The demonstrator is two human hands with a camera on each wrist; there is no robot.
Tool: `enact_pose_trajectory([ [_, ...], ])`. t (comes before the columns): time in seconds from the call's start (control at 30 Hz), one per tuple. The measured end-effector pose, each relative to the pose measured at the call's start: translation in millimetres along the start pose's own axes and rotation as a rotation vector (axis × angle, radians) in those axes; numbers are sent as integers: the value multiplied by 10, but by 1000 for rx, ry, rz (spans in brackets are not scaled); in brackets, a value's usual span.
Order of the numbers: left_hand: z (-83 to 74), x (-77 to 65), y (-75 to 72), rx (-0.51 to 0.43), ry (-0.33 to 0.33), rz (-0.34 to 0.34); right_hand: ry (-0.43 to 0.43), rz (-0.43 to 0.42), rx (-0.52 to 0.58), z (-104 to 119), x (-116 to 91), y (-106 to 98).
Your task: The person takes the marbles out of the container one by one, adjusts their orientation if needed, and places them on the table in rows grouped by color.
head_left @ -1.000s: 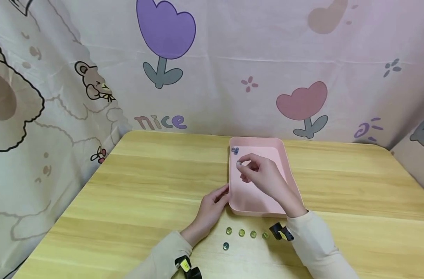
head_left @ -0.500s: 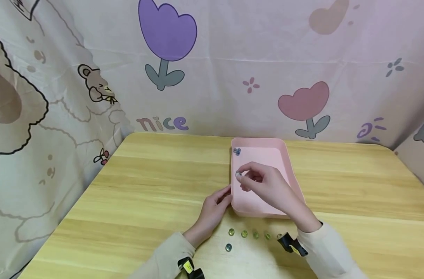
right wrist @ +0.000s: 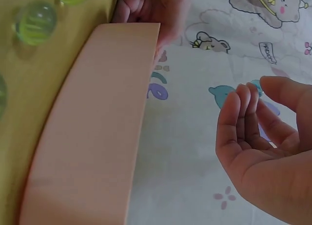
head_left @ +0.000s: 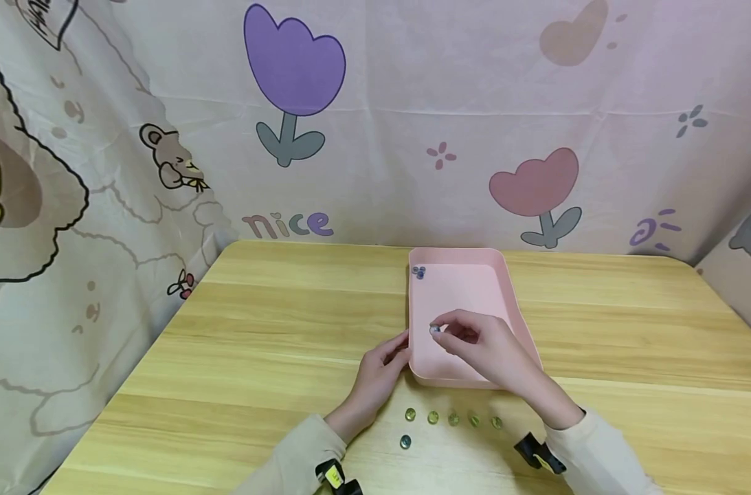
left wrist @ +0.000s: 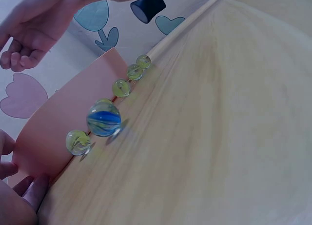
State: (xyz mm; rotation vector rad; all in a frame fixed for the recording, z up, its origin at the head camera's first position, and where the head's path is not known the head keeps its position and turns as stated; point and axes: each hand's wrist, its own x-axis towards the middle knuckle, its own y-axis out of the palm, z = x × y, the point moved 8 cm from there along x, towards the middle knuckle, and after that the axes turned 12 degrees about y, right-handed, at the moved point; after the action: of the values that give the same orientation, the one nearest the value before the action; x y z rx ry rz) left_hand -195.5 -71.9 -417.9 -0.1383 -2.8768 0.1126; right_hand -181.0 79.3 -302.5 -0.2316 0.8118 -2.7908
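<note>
My right hand (head_left: 483, 344) is over the pink tray (head_left: 468, 289), pinching a small glass marble (head_left: 435, 330) between thumb and forefinger. In the right wrist view the hand (right wrist: 263, 142) appears beside the tray's wall, its other fingers curled inward. My left hand (head_left: 375, 378) rests on the table at the tray's left side, fingertips against the outer wall. Three bluish marbles (head_left: 419, 272) sit together in the tray's far left corner. In front of the tray, several yellow-green marbles (head_left: 453, 419) lie in a row, with a single blue marble (head_left: 405, 442) nearer to me.
The wooden table (head_left: 276, 309) reaches back to a printed cloth (head_left: 400, 137) hanging behind it. More of that cloth covers the left side. Each sleeve carries a black wrist camera (head_left: 539, 454). The tray's wall (left wrist: 68, 112) rises behind the loose marbles in the left wrist view.
My right hand has come back toward the tray's near side, still pinching the marble. The rightmost yellow-green marble has come out from behind the wrist camera. My left hand stays at the tray.
</note>
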Motion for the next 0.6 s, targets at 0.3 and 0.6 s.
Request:
enact_pose_trajectory([
  [0.3,7,-18,-6,16,-14,-10,136,105,148,-216,-72,52],
  [0.6,-1,-7,-17,28,-19,-8,127,188,221,-265,-248,105],
])
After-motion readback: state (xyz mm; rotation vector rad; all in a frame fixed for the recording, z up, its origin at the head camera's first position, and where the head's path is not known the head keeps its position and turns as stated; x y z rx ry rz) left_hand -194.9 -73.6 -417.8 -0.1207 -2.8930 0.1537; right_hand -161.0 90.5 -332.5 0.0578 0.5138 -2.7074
